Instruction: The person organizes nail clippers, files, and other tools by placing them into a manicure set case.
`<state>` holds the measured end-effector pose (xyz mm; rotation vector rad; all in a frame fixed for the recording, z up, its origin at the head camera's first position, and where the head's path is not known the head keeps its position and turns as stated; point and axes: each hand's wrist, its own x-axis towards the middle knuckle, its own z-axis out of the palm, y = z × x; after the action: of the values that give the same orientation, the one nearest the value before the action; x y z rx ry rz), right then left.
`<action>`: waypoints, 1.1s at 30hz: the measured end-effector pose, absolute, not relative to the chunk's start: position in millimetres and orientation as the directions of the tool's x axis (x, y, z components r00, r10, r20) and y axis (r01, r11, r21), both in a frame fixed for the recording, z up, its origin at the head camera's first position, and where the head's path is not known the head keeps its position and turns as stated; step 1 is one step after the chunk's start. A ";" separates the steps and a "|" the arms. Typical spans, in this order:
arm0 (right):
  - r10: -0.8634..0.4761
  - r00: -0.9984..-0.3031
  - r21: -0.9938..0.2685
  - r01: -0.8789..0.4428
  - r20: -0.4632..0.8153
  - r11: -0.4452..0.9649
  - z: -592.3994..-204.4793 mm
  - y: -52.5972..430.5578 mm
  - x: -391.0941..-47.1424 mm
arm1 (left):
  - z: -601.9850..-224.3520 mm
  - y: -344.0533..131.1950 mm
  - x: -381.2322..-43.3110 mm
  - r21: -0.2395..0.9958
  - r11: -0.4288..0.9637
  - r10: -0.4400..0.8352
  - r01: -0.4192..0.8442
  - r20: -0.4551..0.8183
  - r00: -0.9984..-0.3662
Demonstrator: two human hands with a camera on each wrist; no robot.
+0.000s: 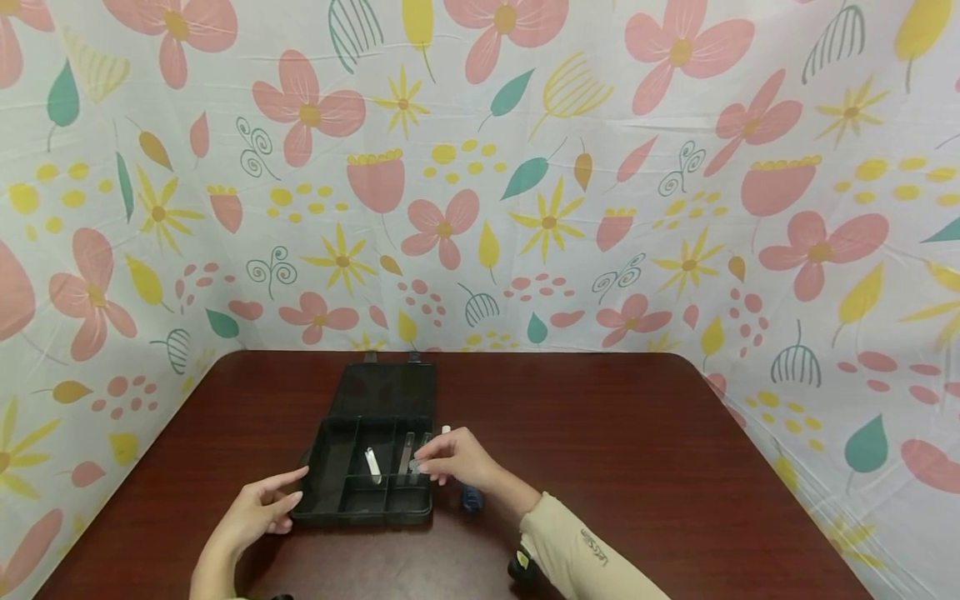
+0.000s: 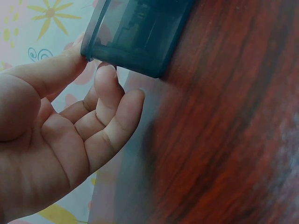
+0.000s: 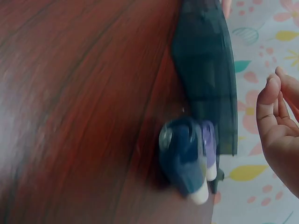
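Note:
A dark translucent compartment box (image 1: pixel 322 471) lies with its lid folded back. My left hand (image 1: pixel 255 508) is at its left side, fingers touching the box wall (image 2: pixel 135 51). In the left wrist view the left hand (image 2: pixel 70 126) has its lower fingers loosely bent. My right hand (image 1: pixel 465 461) is over the box's right compartments, thumb and finger close together; a small clear piece (image 1: pixel 415 467) shows by the fingertips. In the right wrist view the right hand (image 3: pixel 278 112) shows nothing held between its tips. A silver nail clipper (image 1: pixel 372 465) and a clear strip (image 1: pixel 406 454) lie in compartments.
Right of the box is a dark blue item (image 3: pixel 180 156) with a white end, beside a purple item (image 3: pixel 209 140) with a white end. The lid (image 1: pixel 386 390) reaches toward the table's back edge. A floral cloth (image 1: pixel 480 208) hangs behind the brown table (image 1: pixel 600 467).

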<state>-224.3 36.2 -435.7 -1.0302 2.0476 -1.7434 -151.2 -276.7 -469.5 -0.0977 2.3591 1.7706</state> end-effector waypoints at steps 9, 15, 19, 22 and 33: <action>-0.672 -0.708 -0.933 -0.354 0.220 0.067 -427.5 17.8 -214.2 | -470.4 -277.4 -151.3 0.945 0.286 0.057 -0.162 -0.186 -0.981; -0.681 -0.701 -0.938 -0.341 0.211 0.060 -431.2 6.4 -211.3 | -471.2 -278.3 -151.9 0.949 0.278 0.074 -0.146 -0.173 -0.982; -0.676 -0.711 -0.942 -0.328 0.194 0.074 -433.1 -1.0 -207.8 | -471.5 -278.6 -152.5 0.950 0.275 0.079 -0.147 -0.175 -0.981; -0.666 -0.724 -0.939 -0.329 0.179 0.105 -433.9 -5.9 -204.8 | -471.3 -278.4 -152.5 0.948 0.278 0.075 -0.152 -0.179 -0.981; -0.603 -0.778 -0.928 -0.337 0.177 0.162 -442.2 -20.4 -203.2 | -470.4 -278.2 -151.8 0.949 0.276 0.071 -0.156 -0.182 -0.981</action>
<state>-203.2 -20.4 -442.2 -0.9125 2.2047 -1.6601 -151.8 -278.2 -470.4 -0.0798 2.3521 1.7833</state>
